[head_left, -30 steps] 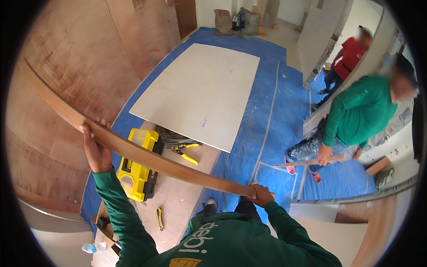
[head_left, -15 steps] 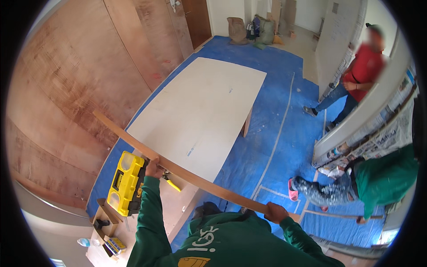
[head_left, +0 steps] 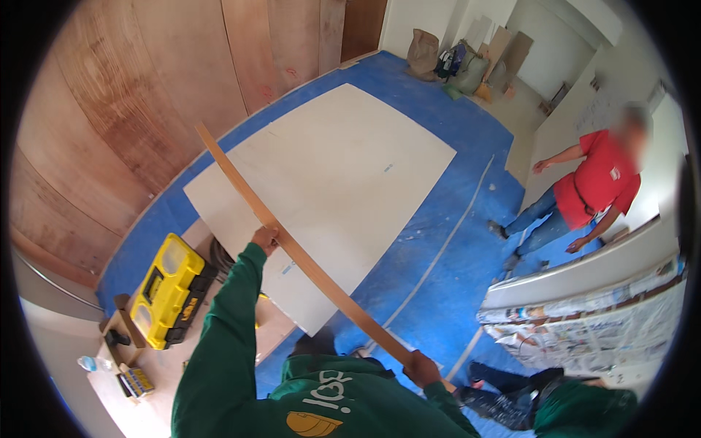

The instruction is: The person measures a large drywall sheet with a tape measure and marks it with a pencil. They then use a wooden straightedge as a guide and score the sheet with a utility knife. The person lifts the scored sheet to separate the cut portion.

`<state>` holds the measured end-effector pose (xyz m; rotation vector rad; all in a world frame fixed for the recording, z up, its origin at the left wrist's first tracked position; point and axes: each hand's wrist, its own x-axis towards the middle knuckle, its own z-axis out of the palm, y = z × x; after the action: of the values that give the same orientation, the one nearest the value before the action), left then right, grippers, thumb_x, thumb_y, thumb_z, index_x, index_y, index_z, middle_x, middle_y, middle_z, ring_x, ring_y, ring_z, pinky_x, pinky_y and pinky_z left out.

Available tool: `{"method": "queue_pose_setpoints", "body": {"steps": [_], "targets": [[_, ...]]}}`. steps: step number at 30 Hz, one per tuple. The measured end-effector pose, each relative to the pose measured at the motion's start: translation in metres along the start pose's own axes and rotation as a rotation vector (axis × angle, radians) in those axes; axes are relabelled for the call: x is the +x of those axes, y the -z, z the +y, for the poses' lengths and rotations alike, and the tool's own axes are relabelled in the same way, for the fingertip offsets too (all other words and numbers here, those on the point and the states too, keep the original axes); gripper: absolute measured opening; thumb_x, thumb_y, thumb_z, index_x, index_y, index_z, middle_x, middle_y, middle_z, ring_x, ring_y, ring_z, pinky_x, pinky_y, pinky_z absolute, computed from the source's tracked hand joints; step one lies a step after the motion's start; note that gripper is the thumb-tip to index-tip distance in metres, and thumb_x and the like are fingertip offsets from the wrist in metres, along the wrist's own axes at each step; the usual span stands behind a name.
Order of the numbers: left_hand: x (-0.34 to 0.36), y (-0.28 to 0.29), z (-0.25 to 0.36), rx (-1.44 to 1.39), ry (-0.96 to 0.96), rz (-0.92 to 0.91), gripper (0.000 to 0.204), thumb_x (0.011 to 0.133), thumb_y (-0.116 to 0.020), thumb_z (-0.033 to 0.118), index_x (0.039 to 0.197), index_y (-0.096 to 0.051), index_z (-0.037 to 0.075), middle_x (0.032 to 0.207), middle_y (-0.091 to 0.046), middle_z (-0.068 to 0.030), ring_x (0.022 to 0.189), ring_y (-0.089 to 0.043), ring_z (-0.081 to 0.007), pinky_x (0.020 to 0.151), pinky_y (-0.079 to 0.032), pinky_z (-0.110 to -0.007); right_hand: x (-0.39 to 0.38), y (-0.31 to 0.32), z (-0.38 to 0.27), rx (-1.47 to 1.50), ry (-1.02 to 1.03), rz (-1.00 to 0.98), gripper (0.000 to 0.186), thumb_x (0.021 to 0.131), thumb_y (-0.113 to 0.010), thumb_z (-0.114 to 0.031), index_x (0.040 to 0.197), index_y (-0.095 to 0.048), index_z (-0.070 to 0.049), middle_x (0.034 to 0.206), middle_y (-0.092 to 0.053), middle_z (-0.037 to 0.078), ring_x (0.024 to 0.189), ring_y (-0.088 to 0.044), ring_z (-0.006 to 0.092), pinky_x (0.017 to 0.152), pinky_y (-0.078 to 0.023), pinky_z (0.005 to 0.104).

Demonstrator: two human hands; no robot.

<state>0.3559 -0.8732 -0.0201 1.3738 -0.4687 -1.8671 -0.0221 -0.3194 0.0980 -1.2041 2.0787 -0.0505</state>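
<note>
The right hand [head_left: 422, 369] grips the near end of a wooden strip [head_left: 314, 269]; the left hand [head_left: 266, 239] closes its fingers around it farther along. The strip slants past a yellow toolbox [head_left: 169, 290], over a white board [head_left: 358, 168]. Farther off stands a person in red [head_left: 600, 179].

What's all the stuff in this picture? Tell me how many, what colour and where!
wooden strip: 1, brown, slanting across the middle
white board: 1, white, partly behind the wooden strip
toolbox: 1, yellow and black, left
cardboard box: 1, brown, lower left
bottle: 1, clear and blue, lower left
floor covering: cannot count sheets, blue, around the white board
wall panels: several, reddish brown, upper left
door: 1, dark brown, top
sacks: 2, brown and greenish, top
co-workers: 2, dressed in red and green, right and lower right
sweatshirt: 1, green, bottom
left hand: 1, green-sleeved, gripping near the wooden strip's middle
right hand: 1, green-sleeved, gripping its lower end
</note>
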Motion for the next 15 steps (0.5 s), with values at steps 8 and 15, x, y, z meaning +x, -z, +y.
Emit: {"method": "queue_pose_setpoints", "body": {"steps": [8, 15], "targets": [[0.054, -0.022, 0.032, 0.270, -0.090, 0.065, 0.042, 0.101, -0.066, 0.007, 0.141, -0.054, 0.003, 0.109, -0.066, -0.0058, 0.101, -0.067, -0.0220, 0.098, -0.056, -0.043, 0.075, 0.037, -0.034, 0.013, 0.040, 0.025, 0.042, 0.084, -0.081, -0.030, 0.111, -0.060, -0.006, 0.099, -0.073, 0.022, 0.097, -0.071, 0.0458, 0.084, -0.056, 0.0552], [0.063, -0.034, 0.040, 0.422, -0.116, 0.137, 0.065, 0.100, -0.072, 0.012, 0.157, -0.042, 0.004, 0.113, -0.070, -0.0071, 0.091, -0.069, -0.0179, 0.079, -0.061, -0.035, 0.121, 0.037, -0.021, 0.050, 0.093, -0.042, 0.045, 0.086, -0.078, -0.031, 0.114, -0.055, -0.004, 0.101, -0.070, 0.026, 0.099, -0.069, 0.0484, 0.085, -0.055, 0.0567]]}}
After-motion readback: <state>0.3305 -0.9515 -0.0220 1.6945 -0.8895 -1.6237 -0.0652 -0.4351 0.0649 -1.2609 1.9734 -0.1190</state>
